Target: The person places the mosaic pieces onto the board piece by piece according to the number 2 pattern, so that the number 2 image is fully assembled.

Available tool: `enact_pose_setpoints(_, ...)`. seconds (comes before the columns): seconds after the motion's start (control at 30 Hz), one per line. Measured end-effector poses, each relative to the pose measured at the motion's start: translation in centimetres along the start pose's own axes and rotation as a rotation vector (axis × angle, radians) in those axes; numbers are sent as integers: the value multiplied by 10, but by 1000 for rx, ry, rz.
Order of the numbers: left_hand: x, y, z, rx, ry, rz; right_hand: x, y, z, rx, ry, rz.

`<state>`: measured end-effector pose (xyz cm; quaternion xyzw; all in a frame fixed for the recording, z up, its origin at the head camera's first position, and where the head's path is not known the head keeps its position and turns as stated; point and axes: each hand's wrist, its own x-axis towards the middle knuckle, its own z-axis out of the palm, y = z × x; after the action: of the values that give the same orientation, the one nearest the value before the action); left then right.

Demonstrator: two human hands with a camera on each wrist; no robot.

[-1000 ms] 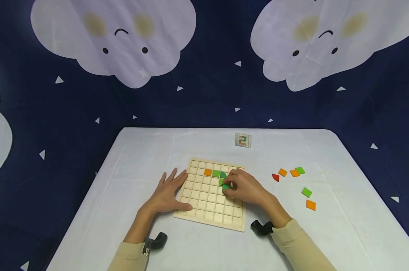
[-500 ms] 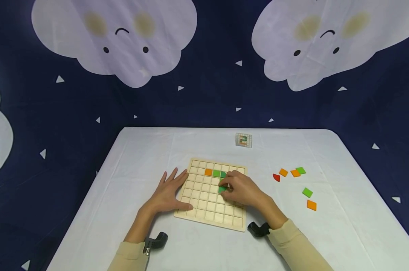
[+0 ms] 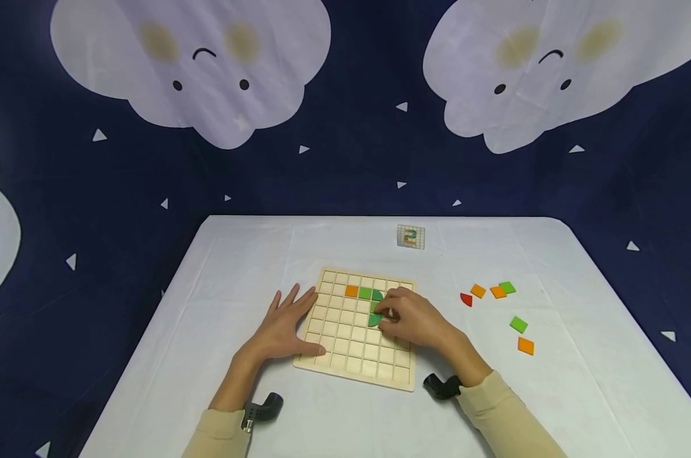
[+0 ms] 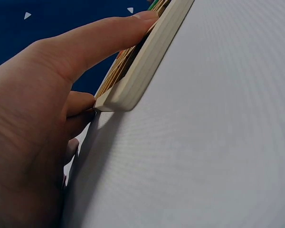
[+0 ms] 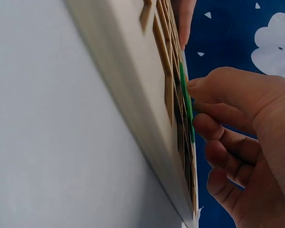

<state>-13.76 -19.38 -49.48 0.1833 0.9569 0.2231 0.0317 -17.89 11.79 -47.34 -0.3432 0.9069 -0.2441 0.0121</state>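
My left hand (image 3: 285, 326) rests with spread fingers along the left side of the wooden grid board (image 3: 336, 346); its thumb lies over the near rim, as the left wrist view also shows. My right hand (image 3: 417, 318) bends over the board's right half, thumb and fingertips at the edges of a dark green quarter-round tile (image 3: 373, 320). In the right wrist view the thumb and a finger touch a green tile edge (image 5: 186, 102). An orange square tile (image 3: 352, 291), a light green square (image 3: 365, 293) and another dark green quarter-round tile (image 3: 376, 295) form a row. Fingers partly cover a light green tile (image 3: 373, 306).
Right of the board lie a red quarter-round tile (image 3: 466, 299), several orange tiles (image 3: 525, 346) and two light green tiles (image 3: 518, 324). A small pattern card (image 3: 411, 237) with a coloured figure lies at the back of the white table (image 3: 254, 254).
The dark green quarter-round tile under my right hand has shifted slightly left into line below the light green one. My right hand went left, then back right a little. My left hand stays put.
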Motion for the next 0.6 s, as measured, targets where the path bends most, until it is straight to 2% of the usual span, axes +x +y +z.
enact_pose_setpoints(0.27,1,0,-1,8,3,-8,-7,14,-7,11,31,-7)
enact_pose_setpoints(0.47,1,-1,1,7,9,-9,-17,24,-13,31,41,62)
enact_pose_setpoints(0.6,1,-1,1,9,6,-6,-23,30,-18,38,53,78)
